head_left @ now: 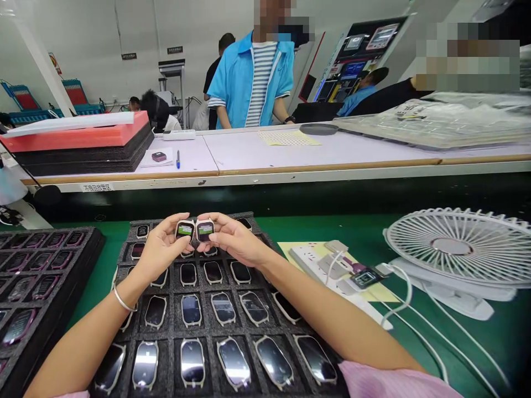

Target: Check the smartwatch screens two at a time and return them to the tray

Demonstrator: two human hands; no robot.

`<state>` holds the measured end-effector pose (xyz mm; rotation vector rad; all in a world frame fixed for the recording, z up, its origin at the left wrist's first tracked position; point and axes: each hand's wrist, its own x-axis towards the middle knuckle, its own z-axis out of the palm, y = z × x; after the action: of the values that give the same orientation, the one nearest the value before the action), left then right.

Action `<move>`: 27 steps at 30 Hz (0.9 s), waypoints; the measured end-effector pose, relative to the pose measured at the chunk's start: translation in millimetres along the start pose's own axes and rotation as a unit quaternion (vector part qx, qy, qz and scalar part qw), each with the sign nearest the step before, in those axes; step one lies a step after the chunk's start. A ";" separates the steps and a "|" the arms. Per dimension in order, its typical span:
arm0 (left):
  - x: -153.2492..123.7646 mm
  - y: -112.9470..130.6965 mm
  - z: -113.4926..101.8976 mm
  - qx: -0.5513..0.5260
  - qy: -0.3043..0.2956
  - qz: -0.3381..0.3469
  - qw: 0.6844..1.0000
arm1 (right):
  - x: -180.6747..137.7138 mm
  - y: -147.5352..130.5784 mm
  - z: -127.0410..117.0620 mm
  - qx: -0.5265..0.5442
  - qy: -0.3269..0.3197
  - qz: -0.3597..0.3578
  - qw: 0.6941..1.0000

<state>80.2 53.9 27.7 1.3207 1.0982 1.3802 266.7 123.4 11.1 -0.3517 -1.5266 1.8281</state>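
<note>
My left hand (pixel 162 246) pinches a small watch body (pixel 185 229) with a lit screen. Right beside it, my right hand (pixel 232 239) pinches a second lit watch body (pixel 204 230). Both are held side by side, screens facing me, above the far end of a black foam tray (pixel 174 331). That tray holds several rows of dark-screened watch bodies in pockets. A silver bangle circles my left wrist.
A second foam tray (pixel 62 287) with purple-toned watches lies at left. At right are a white desk fan (pixel 456 249), a power strip (pixel 319 262) with cables and a charging watch (pixel 365 278). Across the bench stands a person in a blue shirt (pixel 253 77); stacked foam sheets (pixel 83 143) lie far left.
</note>
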 end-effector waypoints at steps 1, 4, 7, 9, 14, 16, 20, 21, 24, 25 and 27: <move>0.3 -1.2 0.5 0.002 0.004 0.000 1.000 | 0.0 1.2 -0.6 -0.002 0.000 0.002 1.000; 1.7 -4.5 1.3 0.009 0.016 0.004 1.000 | 0.3 3.6 -1.8 -0.002 -0.001 0.005 1.000; 2.8 -6.8 1.3 0.020 0.028 0.004 0.999 | 0.4 5.4 -2.5 -0.003 0.002 0.004 1.000; 2.7 -7.4 1.1 0.022 0.028 0.004 0.999 | 0.4 6.3 -3.3 -0.004 0.003 0.002 1.000; 0.3 -7.4 0.7 0.025 0.012 0.002 1.000 | 0.1 7.4 -4.2 -0.003 0.007 -0.002 1.000; -0.2 -7.6 0.5 0.028 0.009 0.001 1.000 | 0.4 7.8 -3.6 -0.008 0.014 -0.004 1.000; 0.3 -9.0 0.6 0.026 0.014 -0.004 1.000 | 1.1 9.9 -2.7 -0.019 0.028 -0.006 0.999; 0.5 -9.2 0.6 0.024 0.016 -0.007 1.000 | 1.2 10.5 -2.9 -0.021 0.029 -0.006 0.999; 0.2 -9.0 0.7 0.021 0.017 -0.011 1.000 | 0.3 11.9 -4.3 -0.024 0.021 -0.009 0.999; 0.0 -8.7 0.6 0.021 0.016 -0.011 1.000 | -0.2 12.1 -4.8 -0.024 0.018 -0.009 1.000; -0.6 -8.3 0.3 0.023 0.016 -0.012 1.000 | -1.3 12.0 -5.4 -0.024 0.014 -0.008 1.000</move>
<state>80.7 54.9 19.4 1.3173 1.1694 1.3703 266.8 126.0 -1.8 -0.3848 -1.5515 1.7705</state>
